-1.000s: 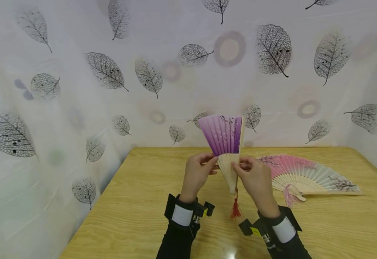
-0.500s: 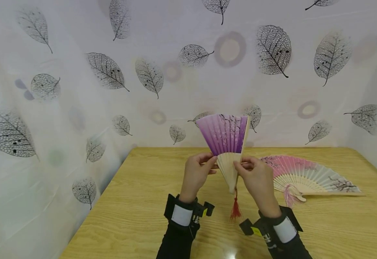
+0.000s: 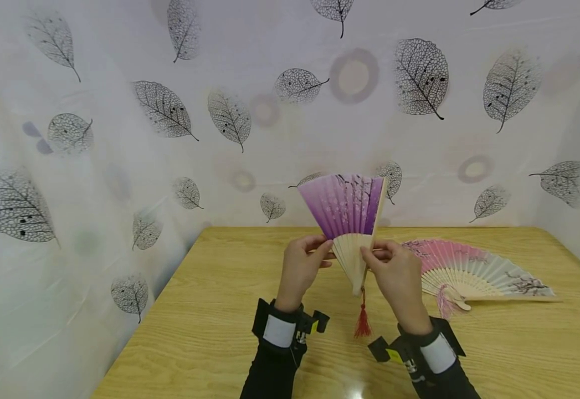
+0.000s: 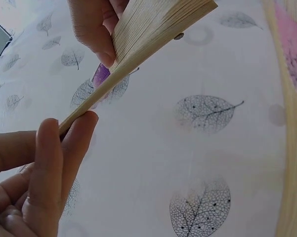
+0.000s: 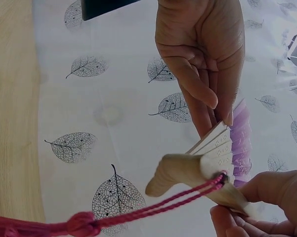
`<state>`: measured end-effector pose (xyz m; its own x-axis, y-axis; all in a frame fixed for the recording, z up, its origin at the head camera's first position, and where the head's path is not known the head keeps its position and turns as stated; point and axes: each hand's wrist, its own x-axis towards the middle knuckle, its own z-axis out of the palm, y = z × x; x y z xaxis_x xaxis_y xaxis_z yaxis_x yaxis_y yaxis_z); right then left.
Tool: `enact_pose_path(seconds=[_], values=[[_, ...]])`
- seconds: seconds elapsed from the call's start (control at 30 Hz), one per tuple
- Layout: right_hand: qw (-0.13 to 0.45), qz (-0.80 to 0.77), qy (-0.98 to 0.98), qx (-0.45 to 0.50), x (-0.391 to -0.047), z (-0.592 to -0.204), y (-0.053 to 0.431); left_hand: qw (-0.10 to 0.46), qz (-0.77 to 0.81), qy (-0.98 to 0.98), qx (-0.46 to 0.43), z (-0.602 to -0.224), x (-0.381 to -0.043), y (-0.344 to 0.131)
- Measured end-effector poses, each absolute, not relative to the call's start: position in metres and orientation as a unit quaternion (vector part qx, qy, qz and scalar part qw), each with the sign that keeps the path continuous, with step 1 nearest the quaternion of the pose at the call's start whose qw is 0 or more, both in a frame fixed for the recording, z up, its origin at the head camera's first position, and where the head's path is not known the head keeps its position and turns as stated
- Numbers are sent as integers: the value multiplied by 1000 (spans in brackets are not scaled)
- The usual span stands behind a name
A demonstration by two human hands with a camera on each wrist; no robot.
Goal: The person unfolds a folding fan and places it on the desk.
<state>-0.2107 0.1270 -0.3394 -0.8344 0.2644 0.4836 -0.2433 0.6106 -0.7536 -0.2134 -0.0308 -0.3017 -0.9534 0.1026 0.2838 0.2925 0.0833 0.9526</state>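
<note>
A partly spread purple folding fan (image 3: pixel 345 206) with pale wooden ribs stands upright in the air over the table, between both hands. On its left edge, the left hand (image 3: pixel 299 267) pinches the ribs with thumb and fingers. The right hand (image 3: pixel 395 277) pinches the outer rib on the opposite side. From the pivot end hangs a red tassel (image 3: pixel 363 322); its cord (image 5: pixel 153 205) crosses the right wrist view. Carved ribs (image 5: pixel 218 143) and part of the purple cloth show there too. In the left wrist view the fan's ribs (image 4: pixel 148 34) are seen edge-on.
A pink and white folding fan (image 3: pixel 474 271) lies spread on the wooden table (image 3: pixel 210 310), right of the right hand, with a pink tassel (image 3: pixel 446 302) by its handle. A leaf-patterned curtain (image 3: pixel 290 138) hangs behind the table and along its sides.
The purple fan has spread a little wider: its upper left corner moved left and its right edge right. The right hand shifted slightly right; the left hand hardly moved.
</note>
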Motion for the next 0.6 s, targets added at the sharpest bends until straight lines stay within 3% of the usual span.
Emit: enact_pose_path(seconds=[0.6], values=[[304, 462, -833, -15, -211, -340, 128, 71, -656, -739, -133, -300, -214, -37]])
